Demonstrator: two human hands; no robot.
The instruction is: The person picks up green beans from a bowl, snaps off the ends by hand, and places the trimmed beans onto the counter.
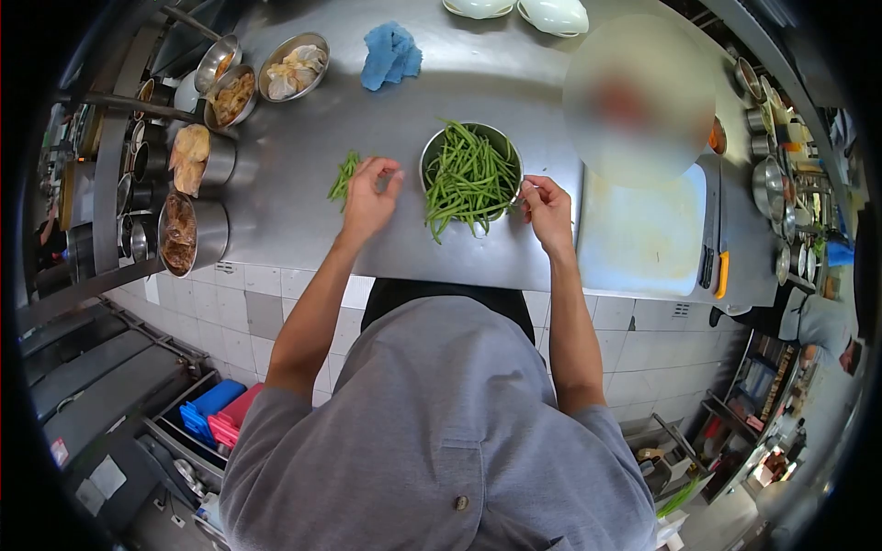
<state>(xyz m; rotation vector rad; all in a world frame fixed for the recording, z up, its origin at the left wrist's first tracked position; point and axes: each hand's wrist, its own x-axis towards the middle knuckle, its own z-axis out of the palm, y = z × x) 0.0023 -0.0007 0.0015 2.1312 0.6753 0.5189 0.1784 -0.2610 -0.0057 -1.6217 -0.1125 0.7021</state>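
A round metal bowl point(503, 138) stands on the steel counter, heaped with long green beans point(470, 174); some hang over its near rim. My right hand point(548, 211) is at the bowl's right rim, thumb and fingers pinched together. Whatever is between them is too small to make out. Left of the bowl, my left hand point(369, 197) hovers over the counter, thumb and fingers apart with nothing visible in them. Just beyond its knuckles lies a small pile of green beans point(344, 176), partly hidden by the hand.
A white cutting board point(638, 234) lies at right, beside a knife with a yellow handle point(723, 274) and another dark-handled one. A blue cloth point(390, 57) and white dishes point(554, 15) are farther back. Metal bowls and pots of food point(294, 69) line the left. A blurred patch covers the upper right.
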